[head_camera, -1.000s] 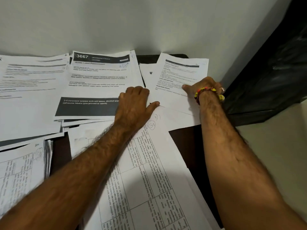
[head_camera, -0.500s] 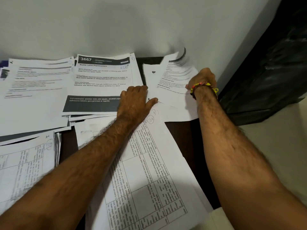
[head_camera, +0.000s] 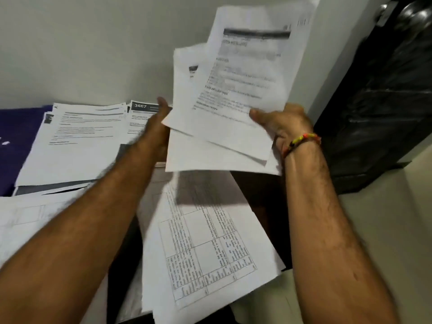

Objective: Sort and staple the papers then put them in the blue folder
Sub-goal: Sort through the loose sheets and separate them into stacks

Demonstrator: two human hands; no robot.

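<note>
A small stack of printed sheets is lifted off the table and tilted up toward the wall. My right hand, with a beaded bracelet at the wrist, grips its lower right edge, thumb on top. My left hand is at the stack's left edge, partly hidden behind the sheets, and seems to hold them from below. Under the stack lies a sheet with a printed table. A blue folder shows at the far left under other papers.
More printed papers cover the dark table, one headed "3667". A grey wall stands just behind. A black plastic-wrapped object fills the right side. Pale floor lies at lower right.
Both hands have raised the right-hand stack of sheets off the table and toward me. The view has shifted, and the blue folder now shows at the left.
</note>
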